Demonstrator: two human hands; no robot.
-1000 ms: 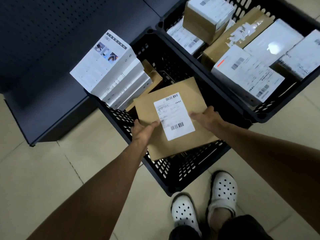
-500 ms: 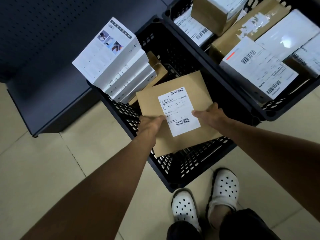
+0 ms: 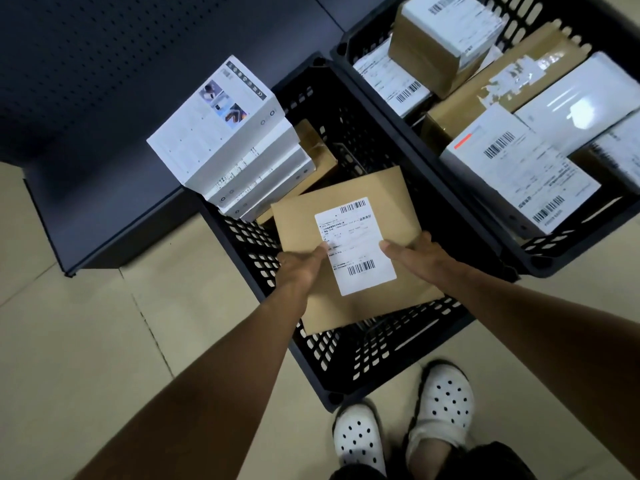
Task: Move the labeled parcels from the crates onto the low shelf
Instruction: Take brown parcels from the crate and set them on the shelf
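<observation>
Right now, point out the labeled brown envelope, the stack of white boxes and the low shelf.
brown envelope (image 3: 356,239), head view, middle of its white shipping label.
stack of white boxes (image 3: 211,128), head view, printed top face of the top box.
low shelf (image 3: 107,195), head view, bare dark deck near its front edge.
</observation>
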